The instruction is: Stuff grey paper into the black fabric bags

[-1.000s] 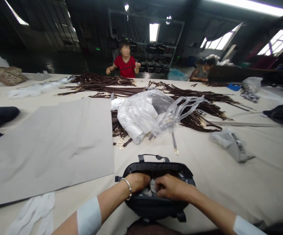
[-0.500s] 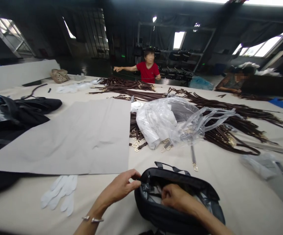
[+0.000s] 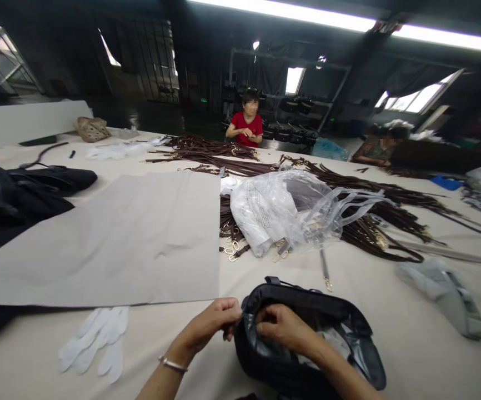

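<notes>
A black bag [image 3: 307,383] stands open-topped at the table's front edge, its shiny grey lining and some pale material showing inside. My left hand [image 3: 218,322] is closed at the left end of its rim, thumb and fingers pinching the edge. Inside the opening, my right hand [image 3: 282,328] has curled fingers against the left inner wall; what they pinch is hidden. A short black handle strap [image 3: 274,280] lies along the bag's far rim. To the left of my left wrist, white gloves [image 3: 96,341] lie flat on the table.
A large grey sheet [image 3: 149,239] covers the table's left middle, beside black bags [image 3: 57,180]. Beyond the black bag lie clear plastic packaging [image 3: 261,216] and dark brown straps [image 3: 374,228] with gold clasps. Across the table are a person in red [image 3: 246,125] and another person [image 3: 374,150].
My right hand has moved left inside the bag, towards its left wall. The left hand's fingers have curled tighter at the rim. The person in red has drawn an outstretched arm in.
</notes>
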{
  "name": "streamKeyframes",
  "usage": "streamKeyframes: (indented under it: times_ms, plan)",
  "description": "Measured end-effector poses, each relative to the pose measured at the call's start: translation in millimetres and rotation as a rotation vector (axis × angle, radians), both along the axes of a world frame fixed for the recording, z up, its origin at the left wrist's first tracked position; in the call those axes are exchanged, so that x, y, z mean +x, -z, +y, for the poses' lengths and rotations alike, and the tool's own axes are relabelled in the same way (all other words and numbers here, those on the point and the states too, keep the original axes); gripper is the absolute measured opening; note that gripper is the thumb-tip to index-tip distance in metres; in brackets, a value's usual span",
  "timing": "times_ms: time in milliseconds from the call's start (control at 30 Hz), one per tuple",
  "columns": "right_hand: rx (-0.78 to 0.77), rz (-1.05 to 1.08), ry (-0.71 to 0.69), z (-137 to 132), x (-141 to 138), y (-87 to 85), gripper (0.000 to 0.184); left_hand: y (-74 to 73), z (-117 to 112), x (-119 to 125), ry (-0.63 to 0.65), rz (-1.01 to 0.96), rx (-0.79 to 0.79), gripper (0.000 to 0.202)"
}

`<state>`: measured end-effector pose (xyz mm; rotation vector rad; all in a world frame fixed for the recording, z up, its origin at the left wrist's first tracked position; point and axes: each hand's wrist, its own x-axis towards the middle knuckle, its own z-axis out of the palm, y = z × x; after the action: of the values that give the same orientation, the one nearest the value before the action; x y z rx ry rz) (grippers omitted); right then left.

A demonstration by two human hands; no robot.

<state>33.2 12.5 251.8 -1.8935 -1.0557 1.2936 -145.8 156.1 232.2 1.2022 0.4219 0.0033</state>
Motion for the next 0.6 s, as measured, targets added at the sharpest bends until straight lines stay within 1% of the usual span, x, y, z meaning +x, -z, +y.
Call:
streamKeyframes:
  times_ms: [33, 67, 100, 133, 200, 267, 300, 333, 367, 400, 433, 467, 500, 533, 600]
  plan:
    - [0.016, -0.046, -0.005, 2, 1, 2.2, 0.027, -1.7, -2, 1, -0.03, -0.067, -0.119, 0.038]
    - [0.04, -0.098, -0.005, 1, 3, 0.9, 0.033, -3.5, -4, 1, -0.064, -0.121, -0.211, 0.039]
    - [0.072, -0.151, 0.002, 0, 5, -4.5, 0.037, -5.2, -6, 2, -0.098, -0.157, -0.273, 0.039]
    - [0.106, -0.203, 0.021, -3, 6, -13.9, 0.036, -7.0, -8, 3, -0.132, -0.176, -0.308, 0.038]
    - [0.165, -0.299, 0.066, -12, 2, -41.0, 0.024, -11.1, -14, 7, -0.188, -0.193, -0.34, 0.038]
    - [0.184, -0.328, 0.123, -22, -11, -69.1, 0.019, -16.4, -22, 12, -0.215, -0.216, -0.352, 0.038]
    - [0.184, -0.321, 0.145, -26, -19, -79.7, 0.022, -19.5, -28, 16, -0.21, -0.235, -0.36, 0.038]
    - [0.187, -0.322, 0.162, -30, -28, -86.9, 0.032, -22.8, -34, 20, -0.192, -0.256, -0.372, 0.038]
    - [0.2, -0.346, 0.179, -34, -35, -90.3, 0.047, -25.9, -41, 24, -0.162, -0.275, -0.386, 0.038]
    - [0.228, -0.393, 0.191, -38, -40, -90.1, 0.055, -28.7, -47, 27, -0.123, -0.296, -0.396, 0.038]
    - [0.261, -0.446, 0.192, -42, -43, -87.1, 0.056, -31.0, -52, 31, -0.077, -0.321, -0.393, 0.04]
    - [0.291, -0.489, 0.192, -46, -43, -82.3, 0.052, -33.1, -56, 34, -0.028, -0.343, -0.367, 0.042]
    - [0.311, -0.517, 0.188, -51, -40, -76.6, 0.046, -34.8, -59, 38, 0.024, -0.357, -0.312, 0.043]
    - [0.322, -0.53, 0.176, -56, -34, -70.8, 0.041, -36.5, -60, 41, 0.073, -0.365, -0.219, 0.046]
    - [0.297, -0.525, 0.133, -69, -19, -61.4, 0.036, -39.8, -58, 48, 0.156, -0.345, 0.03, 0.05]
